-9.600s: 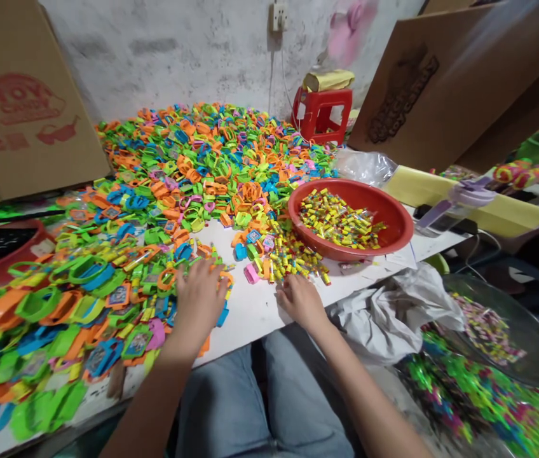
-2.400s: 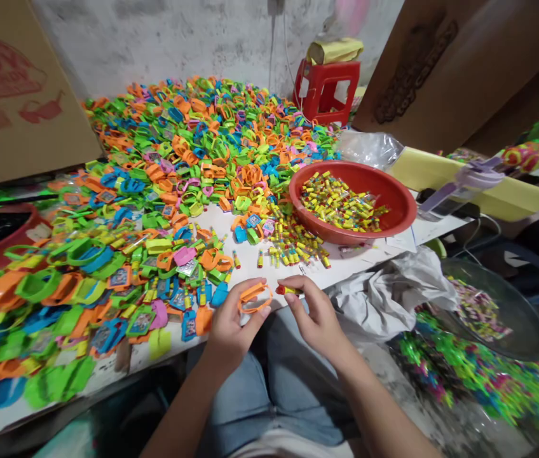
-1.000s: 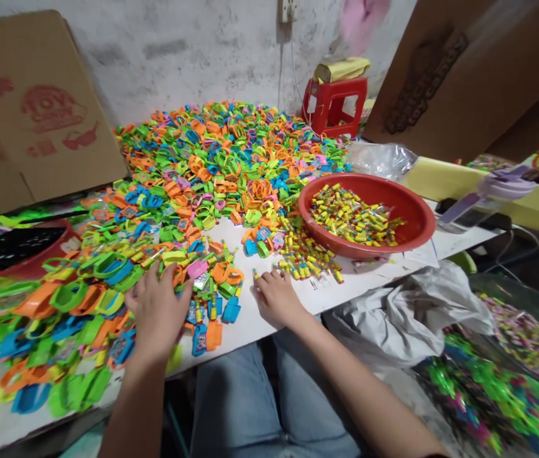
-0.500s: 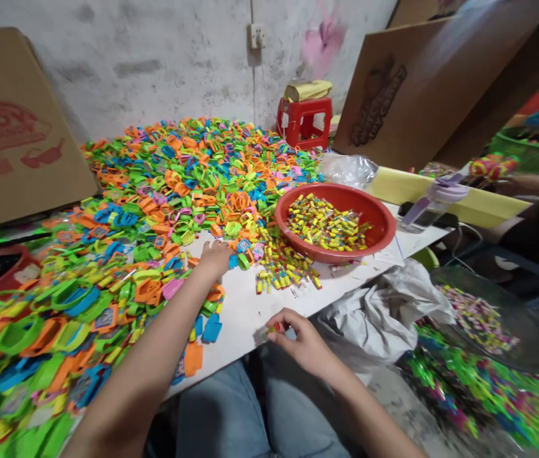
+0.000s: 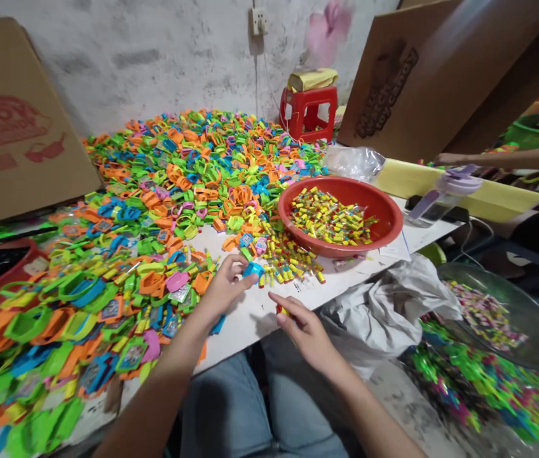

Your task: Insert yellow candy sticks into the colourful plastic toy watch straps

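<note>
Between the thumb and fingers of my left hand (image 5: 225,285) is a blue toy watch (image 5: 253,270), held above the white tabletop (image 5: 245,324). My right hand (image 5: 304,327), a little lower and to the right, pinches a small candy tube (image 5: 281,310) with red and yellow showing; the fingers cover most of it. The two hands are apart. Beyond them lies a heap of plastic toy watches (image 5: 184,165) in orange, green, blue and pink. A red basin (image 5: 384,236) holds many yellow candy tubes (image 5: 327,216), and more tubes lie loose beside it.
Cardboard boxes stand at left (image 5: 16,146) and right (image 5: 393,83). A red stool (image 5: 314,105) is by the wall. A lidded cup (image 5: 441,197) stands right of the basin. A crumpled white bag (image 5: 379,312) hangs at the table edge. Another person's arm (image 5: 503,162) reaches in from the right.
My left hand has come back from the heap toward my right hand and now has a blue toy watch. My right hand keeps its candy tube. The other person's arm has moved left.
</note>
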A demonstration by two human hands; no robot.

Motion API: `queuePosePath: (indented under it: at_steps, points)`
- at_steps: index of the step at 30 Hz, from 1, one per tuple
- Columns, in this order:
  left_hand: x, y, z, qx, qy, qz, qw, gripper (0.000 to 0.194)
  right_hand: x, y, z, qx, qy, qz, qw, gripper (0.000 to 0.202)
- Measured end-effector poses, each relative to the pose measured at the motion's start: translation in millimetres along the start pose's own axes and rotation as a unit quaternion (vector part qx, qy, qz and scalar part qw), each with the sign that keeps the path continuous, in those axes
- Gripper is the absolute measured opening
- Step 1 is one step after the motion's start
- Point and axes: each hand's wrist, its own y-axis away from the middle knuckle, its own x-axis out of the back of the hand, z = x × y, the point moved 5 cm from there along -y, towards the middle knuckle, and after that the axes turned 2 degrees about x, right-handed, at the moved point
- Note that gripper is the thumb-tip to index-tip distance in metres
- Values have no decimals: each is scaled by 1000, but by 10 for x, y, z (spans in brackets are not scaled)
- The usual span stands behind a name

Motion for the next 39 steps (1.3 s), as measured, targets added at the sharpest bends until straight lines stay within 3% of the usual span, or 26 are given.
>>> queuePosePath:
  at_steps: [3,7,12,17,25,28,32,39]
  points:
    - [-143,397,-40,83,252,15,964,70,-81,16,-127,28,15,-14,999,40]
    - [-191,718,-81,112,346,74,929,81,-196,73,-236,43,-12,7,999,33]
    - [-161,922,-153,108,262,110,953,56,-245,90,-372,60,22,22,998,9]
    - [-147,1055,-59,38,205,115,971,44,-269,93,-511,94,65,12,993,9]
    - [-139,1166,1,18,76,160,984,42,-310,115,-571,140,153,-6,978,9]
    - [-172,1170,-67,36,77,177,981,42,-330,120,-583,147,241,-20,959,11]
    - [-194,1175,-160,58,87,192,976,45,-368,121,-581,135,333,-90,929,12]
    - [-225,1241,-315,91,2,91,992,49,-425,172,-445,121,478,-212,843,12]
